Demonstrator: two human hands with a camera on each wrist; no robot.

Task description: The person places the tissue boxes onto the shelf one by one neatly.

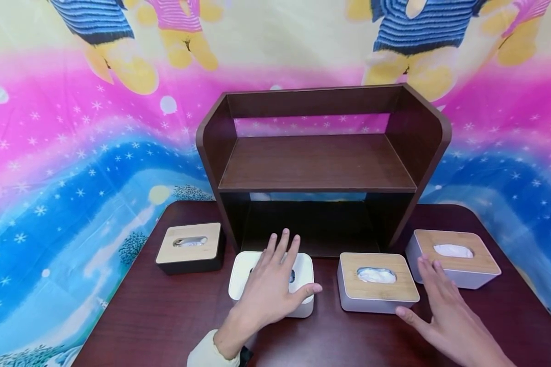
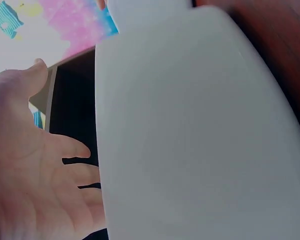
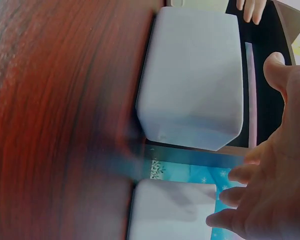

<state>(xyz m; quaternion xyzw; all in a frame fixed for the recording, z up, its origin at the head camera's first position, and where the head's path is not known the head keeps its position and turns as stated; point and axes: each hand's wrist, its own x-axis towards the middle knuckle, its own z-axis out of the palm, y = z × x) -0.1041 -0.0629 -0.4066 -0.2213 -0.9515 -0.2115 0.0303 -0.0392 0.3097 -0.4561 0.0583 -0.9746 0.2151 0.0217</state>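
My left hand (image 1: 271,285) spreads its straight fingers over a white tissue box (image 1: 306,299), overlapping most of its lid and slot. That box's pale side (image 2: 190,130) fills much of the left wrist view, the palm beside its top edge. My right hand (image 1: 456,318), fingers extended and thumb apart, hovers between two light-sided tissue boxes with bamboo lids. The nearer bamboo-lidded box (image 1: 372,298) lies to the left of its thumb, and the far-right tissue box (image 1: 468,255) is just past its fingertips. Both show white tissue in their slots. Neither hand grips anything.
A dark brown two-tier shelf (image 1: 321,163) stands at the back of the reddish-brown table (image 1: 151,326). To the left sits a black tissue box with a pale wooden lid (image 1: 208,250). A colourful printed cloth (image 1: 73,153) hangs behind everything.
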